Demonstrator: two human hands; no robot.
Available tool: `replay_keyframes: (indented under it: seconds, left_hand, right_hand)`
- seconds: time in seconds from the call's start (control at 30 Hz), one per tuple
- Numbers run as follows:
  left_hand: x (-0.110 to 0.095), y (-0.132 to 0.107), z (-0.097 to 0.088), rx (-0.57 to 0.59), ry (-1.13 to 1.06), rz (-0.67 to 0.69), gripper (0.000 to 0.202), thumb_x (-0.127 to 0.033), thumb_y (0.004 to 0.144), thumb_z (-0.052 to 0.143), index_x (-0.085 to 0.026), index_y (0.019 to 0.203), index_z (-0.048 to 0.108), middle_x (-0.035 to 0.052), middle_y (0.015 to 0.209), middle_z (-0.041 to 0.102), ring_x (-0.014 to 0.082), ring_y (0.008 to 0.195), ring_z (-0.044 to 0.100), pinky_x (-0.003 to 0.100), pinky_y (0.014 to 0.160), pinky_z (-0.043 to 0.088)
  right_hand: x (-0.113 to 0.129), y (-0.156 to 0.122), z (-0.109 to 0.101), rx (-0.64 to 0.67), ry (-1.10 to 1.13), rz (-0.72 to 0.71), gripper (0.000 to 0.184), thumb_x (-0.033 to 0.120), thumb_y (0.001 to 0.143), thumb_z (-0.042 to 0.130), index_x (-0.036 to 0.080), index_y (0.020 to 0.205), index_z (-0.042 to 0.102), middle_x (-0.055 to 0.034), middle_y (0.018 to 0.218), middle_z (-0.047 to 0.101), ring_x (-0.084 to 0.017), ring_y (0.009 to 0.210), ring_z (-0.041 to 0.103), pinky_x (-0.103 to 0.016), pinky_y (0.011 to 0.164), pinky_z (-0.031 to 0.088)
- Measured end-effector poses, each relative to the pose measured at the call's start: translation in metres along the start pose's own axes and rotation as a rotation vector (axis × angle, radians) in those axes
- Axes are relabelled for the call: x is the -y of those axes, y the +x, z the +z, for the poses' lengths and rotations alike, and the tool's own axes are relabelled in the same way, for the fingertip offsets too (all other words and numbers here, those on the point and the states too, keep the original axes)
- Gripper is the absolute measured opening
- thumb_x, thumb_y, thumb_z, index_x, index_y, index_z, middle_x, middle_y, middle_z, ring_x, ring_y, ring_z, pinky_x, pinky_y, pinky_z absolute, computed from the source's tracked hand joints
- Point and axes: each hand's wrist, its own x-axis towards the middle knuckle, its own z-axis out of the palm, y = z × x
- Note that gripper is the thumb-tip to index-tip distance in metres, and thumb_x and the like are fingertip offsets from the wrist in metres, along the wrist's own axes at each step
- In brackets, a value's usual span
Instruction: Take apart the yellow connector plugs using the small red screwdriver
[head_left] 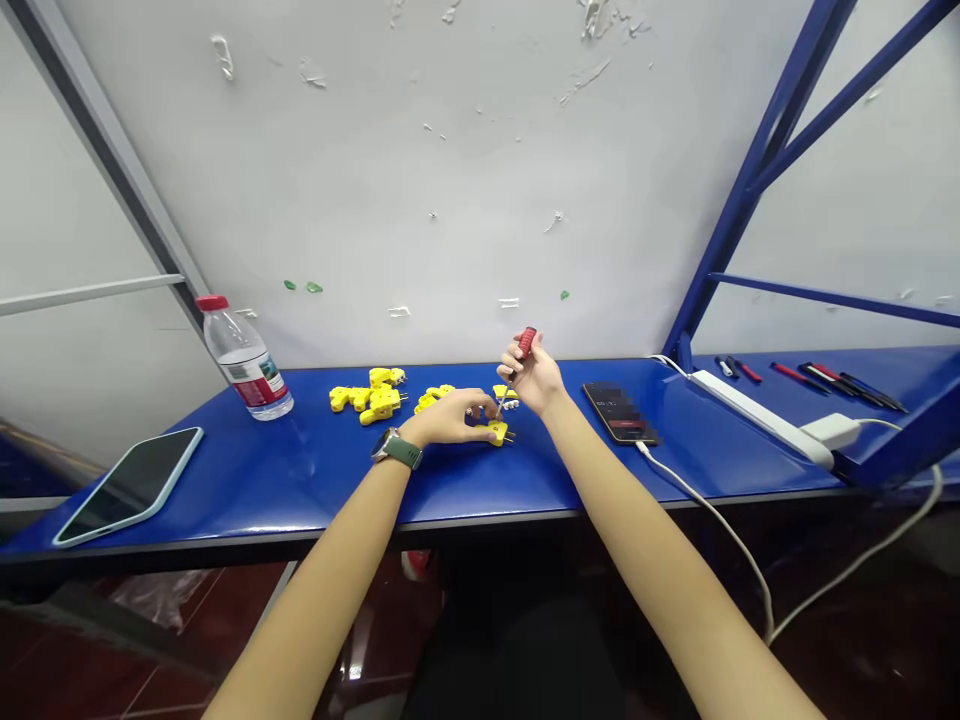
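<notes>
- The right hand [534, 378] is closed around a red-handled screwdriver [517, 368], held nearly upright with its tip down on a yellow plug connector [496, 432].
- The left hand [448, 418], a green-strapped watch [396, 448] on its wrist, rests on the blue table [315, 470]; its fingers pinch that connector and hold it flat on the table top.
- The connector lies near the table's middle, its 2 metal prongs pointing right.
- More yellow connectors [371, 396] lie in a loose pile just behind the left hand.
- A water bottle [244, 358] with a red cap stands at the left, and a phone [129, 486] lies face up near the left edge.
- A 2nd phone [619, 412] lies right of the hands with a white cable [705, 510] plugged in, beside a white power strip [757, 418].
</notes>
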Motion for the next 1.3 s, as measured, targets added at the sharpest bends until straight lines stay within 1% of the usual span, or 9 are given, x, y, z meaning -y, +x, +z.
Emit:
replay_keyframes:
  seconds: [0.13, 0.3, 0.37, 0.5, 0.63, 0.8, 0.97, 1.1, 1.3]
  left_hand:
    - [0.001, 0.002, 0.001, -0.011, 0.001, 0.035, 0.027, -0.047, 0.084, 0.081, -0.022, 0.097, 0.08, 0.0045, 0.099, 0.075, 0.0183, 0.094, 0.069, 0.028, 0.085, 0.05]
    - [0.01, 0.002, 0.001, -0.077, -0.01, 0.066, 0.022, -0.041, 0.081, 0.084, -0.019, 0.081, 0.08, 0.0055, 0.092, 0.076, 0.0181, 0.087, 0.071, 0.028, 0.083, 0.051]
    - [0.01, 0.001, -0.001, -0.067, 0.016, 0.059, 0.018, -0.037, 0.082, 0.084, -0.02, 0.085, 0.08, 0.0042, 0.094, 0.077, 0.0177, 0.088, 0.07, 0.028, 0.082, 0.05]
    - [0.005, 0.0, -0.002, -0.014, 0.044, 0.05, 0.009, -0.024, 0.087, 0.075, -0.022, 0.095, 0.078, 0.0017, 0.096, 0.078, 0.0166, 0.089, 0.07, 0.027, 0.083, 0.05]
    - [0.001, 0.001, -0.001, -0.027, 0.11, 0.04, 0.012, -0.016, 0.086, 0.07, -0.022, 0.093, 0.077, 0.0019, 0.097, 0.076, 0.0175, 0.09, 0.069, 0.028, 0.085, 0.05]
    - [-0.006, 0.004, 0.001, 0.008, 0.235, -0.001, 0.009, -0.016, 0.09, 0.065, -0.022, 0.09, 0.071, 0.0021, 0.101, 0.072, 0.0179, 0.092, 0.068, 0.027, 0.083, 0.049]
    - [-0.016, 0.006, 0.01, 0.04, 0.483, -0.051, 0.012, -0.02, 0.1, 0.053, -0.021, 0.097, 0.064, 0.0052, 0.107, 0.067, 0.0193, 0.089, 0.066, 0.029, 0.076, 0.046]
    - [-0.017, 0.007, 0.015, -0.026, 0.559, -0.022, 0.012, -0.016, 0.1, 0.049, -0.021, 0.099, 0.06, 0.0083, 0.11, 0.064, 0.0213, 0.088, 0.065, 0.033, 0.08, 0.045]
    - [-0.007, 0.006, 0.013, -0.14, 0.404, -0.104, 0.018, -0.011, 0.099, 0.039, -0.023, 0.097, 0.053, 0.0083, 0.112, 0.061, 0.021, 0.085, 0.06, 0.035, 0.081, 0.045]
  right_hand:
    - [0.006, 0.002, -0.002, -0.015, 0.052, -0.045, 0.028, 0.05, 0.103, 0.055, 0.025, 0.089, 0.052, 0.0067, 0.064, 0.04, -0.01, 0.049, 0.032, -0.024, 0.051, 0.038]
    - [0.009, 0.004, -0.004, -0.079, 0.132, -0.061, 0.033, 0.047, 0.109, 0.04, 0.025, 0.088, 0.052, 0.0058, 0.063, 0.039, -0.011, 0.048, 0.031, -0.024, 0.049, 0.037]
    - [0.01, 0.004, -0.005, -0.083, 0.124, -0.075, 0.033, 0.047, 0.109, 0.04, 0.025, 0.088, 0.052, 0.0057, 0.062, 0.04, -0.011, 0.047, 0.031, -0.024, 0.048, 0.038]
    - [0.009, 0.004, -0.006, -0.056, 0.064, -0.097, 0.032, 0.051, 0.105, 0.051, 0.025, 0.086, 0.052, 0.0059, 0.063, 0.038, -0.01, 0.047, 0.032, -0.025, 0.049, 0.039]
    - [0.009, 0.004, -0.007, -0.072, 0.007, -0.103, 0.037, 0.053, 0.106, 0.046, 0.025, 0.084, 0.053, 0.0053, 0.063, 0.037, -0.011, 0.047, 0.031, -0.027, 0.05, 0.04]
    - [0.008, 0.006, -0.01, -0.095, -0.08, -0.127, 0.04, 0.057, 0.105, 0.042, 0.026, 0.085, 0.055, 0.0042, 0.063, 0.036, -0.013, 0.049, 0.03, -0.03, 0.053, 0.041]
    - [0.009, 0.008, -0.013, -0.106, -0.134, -0.149, 0.039, 0.058, 0.104, 0.042, 0.026, 0.085, 0.054, 0.0036, 0.065, 0.033, -0.014, 0.051, 0.027, -0.032, 0.055, 0.039]
    - [0.009, 0.008, -0.017, -0.084, -0.286, -0.198, 0.043, 0.066, 0.1, 0.044, 0.027, 0.083, 0.052, 0.0036, 0.065, 0.03, -0.015, 0.052, 0.025, -0.032, 0.054, 0.039]
    - [0.016, 0.007, -0.018, -0.05, -0.384, -0.248, 0.049, 0.074, 0.094, 0.047, 0.027, 0.081, 0.05, 0.0044, 0.064, 0.031, -0.013, 0.049, 0.023, -0.029, 0.048, 0.034]
